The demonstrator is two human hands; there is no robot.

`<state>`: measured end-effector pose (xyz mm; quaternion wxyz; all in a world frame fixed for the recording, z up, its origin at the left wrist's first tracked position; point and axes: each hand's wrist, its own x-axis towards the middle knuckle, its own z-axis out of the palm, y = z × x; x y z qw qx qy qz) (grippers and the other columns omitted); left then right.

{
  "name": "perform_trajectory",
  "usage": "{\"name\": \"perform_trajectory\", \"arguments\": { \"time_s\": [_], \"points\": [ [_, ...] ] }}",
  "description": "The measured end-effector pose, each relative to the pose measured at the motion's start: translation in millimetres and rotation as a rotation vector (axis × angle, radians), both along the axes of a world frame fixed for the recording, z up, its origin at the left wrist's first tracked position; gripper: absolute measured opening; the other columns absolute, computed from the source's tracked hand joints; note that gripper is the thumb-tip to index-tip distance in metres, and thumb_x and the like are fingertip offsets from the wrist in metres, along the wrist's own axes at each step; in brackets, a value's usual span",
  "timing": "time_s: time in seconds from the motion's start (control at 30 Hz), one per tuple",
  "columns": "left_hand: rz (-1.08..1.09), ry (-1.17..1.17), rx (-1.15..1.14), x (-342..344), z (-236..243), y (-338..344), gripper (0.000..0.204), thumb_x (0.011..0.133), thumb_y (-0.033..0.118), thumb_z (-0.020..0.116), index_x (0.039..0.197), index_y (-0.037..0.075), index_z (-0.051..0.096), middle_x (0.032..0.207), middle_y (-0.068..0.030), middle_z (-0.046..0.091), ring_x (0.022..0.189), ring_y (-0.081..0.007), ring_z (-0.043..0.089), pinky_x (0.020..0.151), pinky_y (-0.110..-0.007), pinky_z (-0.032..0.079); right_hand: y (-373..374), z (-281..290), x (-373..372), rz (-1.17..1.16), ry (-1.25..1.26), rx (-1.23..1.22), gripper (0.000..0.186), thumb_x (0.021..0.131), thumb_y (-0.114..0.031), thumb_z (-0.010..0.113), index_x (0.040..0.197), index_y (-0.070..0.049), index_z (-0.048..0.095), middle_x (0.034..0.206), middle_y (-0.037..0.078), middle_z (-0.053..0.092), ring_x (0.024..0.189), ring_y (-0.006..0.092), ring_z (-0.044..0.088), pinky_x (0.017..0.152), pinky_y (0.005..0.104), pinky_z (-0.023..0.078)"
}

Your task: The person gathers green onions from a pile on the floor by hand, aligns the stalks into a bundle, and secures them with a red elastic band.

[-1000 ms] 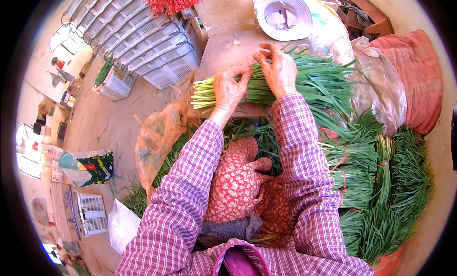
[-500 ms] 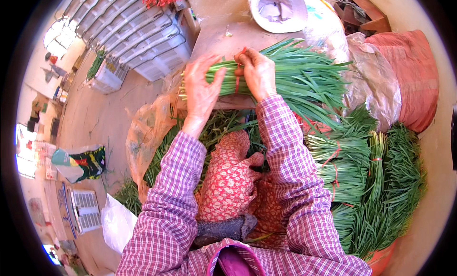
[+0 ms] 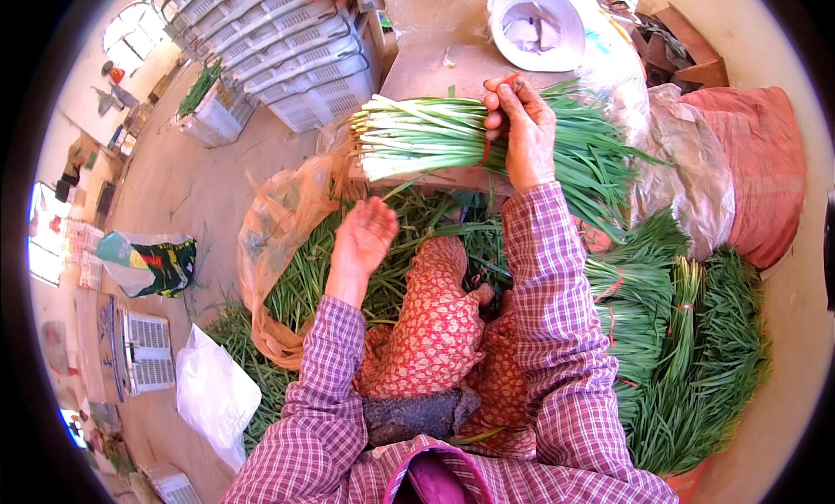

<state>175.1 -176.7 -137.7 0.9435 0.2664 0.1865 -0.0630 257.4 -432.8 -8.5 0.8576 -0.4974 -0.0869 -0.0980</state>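
Observation:
A bundle of garlic chives [image 3: 417,139] lies across the low board, pale cut ends to the left and green leaves fanning right. Round its middle runs a red tie [image 3: 487,149]. My right hand [image 3: 526,126] is closed at the top of the bundle, pinching the tie, whose end sticks up past the fingers. Below the cut ends and apart from them, my left hand [image 3: 365,236] hangs with its palm turned up and the fingers loosely bent. Nothing shows in it. Loose chive leaves [image 3: 300,282] lie beneath.
Tied chive bundles [image 3: 635,330] are piled on my right. A reddish sack [image 3: 752,169] and a white hat [image 3: 537,26] lie beyond. Stacked grey crates [image 3: 304,60] stand far left. An orange plastic bag [image 3: 278,230] and a white bag [image 3: 213,391] lie at my left.
My left hand has let go of the cut ends and drawn down toward me. My right hand, still at the tie, has shifted slightly right. The view has turned a little.

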Motion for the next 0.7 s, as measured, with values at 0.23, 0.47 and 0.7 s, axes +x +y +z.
{"name": "perform_trajectory", "arguments": {
  "time_s": [0.23, 0.47, 0.7],
  "points": [
    [-0.836, -0.273, -0.441, -14.5, 62.4, -91.5, 0.109, 0.082, 0.079, 0.041, 0.140, -0.013, 0.031, 0.141, -0.0357, 0.039, 0.124, -0.0481, 0.048, 0.094, -0.048, 0.052, 4.0, 53.3, -70.4, 0.260, -0.218, 0.226, 0.019, 0.098, -0.016, 0.055, 0.104, -0.001, 0.063, 0.077, -0.001, 0.061, 0.054, 0.0038, 0.049, 0.047, 0.0184, 0.039],
    [-0.509, -0.809, -0.223, -7.9, 140.8, -30.4, 0.075, 0.096, 0.060, 0.037, 0.138, -0.002, 0.040, 0.139, -0.0207, 0.048, 0.124, -0.0331, 0.052, 0.099, -0.047, 0.049, 44.0, 113.0, -144.2, 0.620, -0.217, -0.253, 0.022, 0.097, -0.022, 0.056, 0.100, -0.003, 0.065, 0.074, -0.002, 0.062, 0.054, 0.0021, 0.052, 0.049, 0.0154, 0.041],
    [0.008, -0.722, 0.468, 47.7, 222.9, 33.0, 0.052, 0.094, 0.035, 0.060, 0.130, 0.000, 0.050, 0.124, -0.0129, 0.060, 0.111, -0.0249, 0.060, 0.100, -0.038, 0.050, 43.1, 83.8, -98.2, 0.427, 0.039, -0.189, 0.022, 0.098, -0.021, 0.055, 0.105, -0.002, 0.064, 0.082, 0.000, 0.064, 0.065, 0.0063, 0.058, 0.059, 0.0207, 0.049]
  ]
}}
